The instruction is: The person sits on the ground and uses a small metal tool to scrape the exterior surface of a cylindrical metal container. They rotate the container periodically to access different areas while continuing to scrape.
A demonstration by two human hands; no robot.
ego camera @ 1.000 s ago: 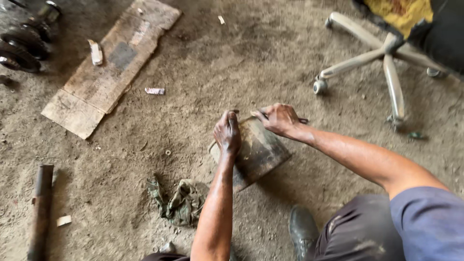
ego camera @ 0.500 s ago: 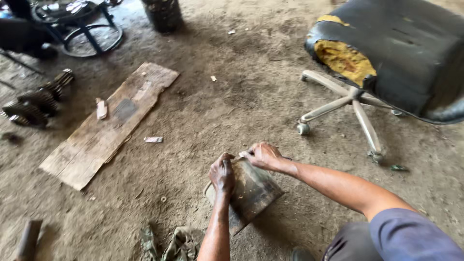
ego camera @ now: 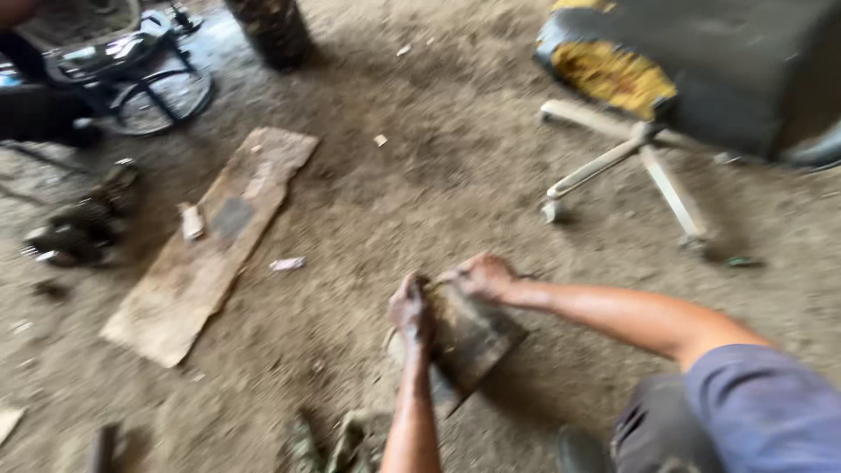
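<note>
Block (ego camera: pixel 469 342), dark, rusty, roughly rectangular, sat on dirt floor (ego camera: pixel 420 175) near bottom-centre of head view, tilted w/ one corner toward lower left. Frame blurred; material of block could not be told.

Left hand (ego camera: pixel 410 308): wrapped over block's upper-left edge, fingers curled down against it, pressed closed on that edge. Forearm ran up from bottom edge of view.

Right hand (ego camera: pixel 484 276): on block's top corner, fingers bent and closed against it; whether they pinched anything smaller could not be told. Right arm entered from lower right, blue sleeve (ego camera: pixel 762 407) at shoulder. Both hands were close together, approx. touching the same top edge.

Surroundings:
- Wooden plank (ego camera: pixel 210 245), long, worn, lay flat on floor to left of block, well apart, angled from lower left to upper right. Small pale piece (ego camera: pixel 191 221) rested on plank's left edge.
- Small pale scrap (ego camera: pixel 287 263) on floor betw. plank and block.
- Office chair (ego camera: pixel 701 79), dark seat w/ torn yellow padding, pale star base, stood at upper right, well apart from hands.
- Dark metal part (ego camera: pixel 83 229) lay on floor left of plank.
- Dark cylindrical object (ego camera: pixel 273 31) stood at top edge, centre-left.
- Greenish rags (ego camera: pixel 333 442) lay just below block, at bottom edge.
</note>
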